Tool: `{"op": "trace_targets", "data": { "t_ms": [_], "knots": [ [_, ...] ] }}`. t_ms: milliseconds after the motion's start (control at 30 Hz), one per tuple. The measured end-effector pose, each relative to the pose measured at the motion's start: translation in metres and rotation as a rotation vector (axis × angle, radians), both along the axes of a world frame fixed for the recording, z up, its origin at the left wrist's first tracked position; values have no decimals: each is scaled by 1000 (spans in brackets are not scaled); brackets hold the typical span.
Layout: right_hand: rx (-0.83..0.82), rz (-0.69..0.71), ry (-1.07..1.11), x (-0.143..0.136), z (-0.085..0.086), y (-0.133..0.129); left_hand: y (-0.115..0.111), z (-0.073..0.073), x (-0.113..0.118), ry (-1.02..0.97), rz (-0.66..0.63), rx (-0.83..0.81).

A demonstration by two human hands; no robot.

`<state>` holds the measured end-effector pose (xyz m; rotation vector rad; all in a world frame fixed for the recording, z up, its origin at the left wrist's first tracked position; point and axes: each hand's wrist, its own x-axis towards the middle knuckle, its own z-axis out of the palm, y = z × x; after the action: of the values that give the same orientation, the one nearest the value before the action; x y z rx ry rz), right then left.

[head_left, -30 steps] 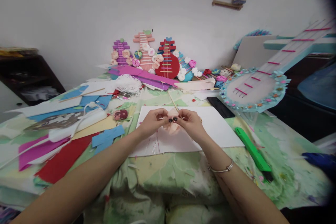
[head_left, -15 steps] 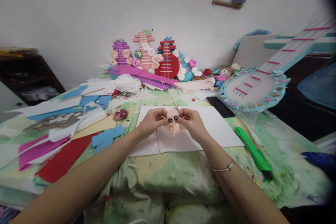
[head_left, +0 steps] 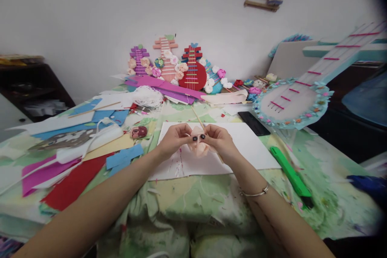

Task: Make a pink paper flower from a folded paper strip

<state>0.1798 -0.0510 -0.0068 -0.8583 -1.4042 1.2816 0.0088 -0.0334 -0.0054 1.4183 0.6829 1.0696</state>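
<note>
Over a white sheet of paper (head_left: pixel 248 151), both my hands pinch a pale peach paper flower (head_left: pixel 199 150), its petals hanging below the thumbs. My left hand (head_left: pixel 175 139) grips its left side between thumb and bent fingers. On the other side, my right hand (head_left: pixel 220 139) pinches it with the thumb close to the left one. A thin wooden stick (head_left: pixel 198 116) runs slantwise through my right hand, its lower end showing under the palm. The inner part of the flower is hidden by my fingers.
To the right lie a green cutter (head_left: pixel 292 175), a black phone (head_left: pixel 253 123) and a large decorated paper lute (head_left: pixel 290 100). Coloured paper strips (head_left: pixel 77 179) and white string (head_left: pixel 148 98) spread on the left. Small craft lutes (head_left: pixel 192 70) lean on the wall behind.
The peach paper has shifted shape between my fingers, its lower petals looking more crumpled. The stick in my right hand has tilted a little. Both arms stay nearly in place.
</note>
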Motion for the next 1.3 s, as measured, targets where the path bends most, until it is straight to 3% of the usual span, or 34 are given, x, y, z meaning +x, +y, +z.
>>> {"op": "trace_targets", "data": {
  "t_ms": [267,500,933,1300],
  "knots": [
    [107,-28,-151,0,-4,6,3,-3,-2,-23,-38,-9],
    [202,-117,-284,0,-5,8,2,2,-2,64,13,47],
    [201,-191,-324,-1,-11,10,4,1,1,54,25,-24],
    [243,-158,-503,-2,-12,8,1,3,0,160,71,74]
  ]
}}
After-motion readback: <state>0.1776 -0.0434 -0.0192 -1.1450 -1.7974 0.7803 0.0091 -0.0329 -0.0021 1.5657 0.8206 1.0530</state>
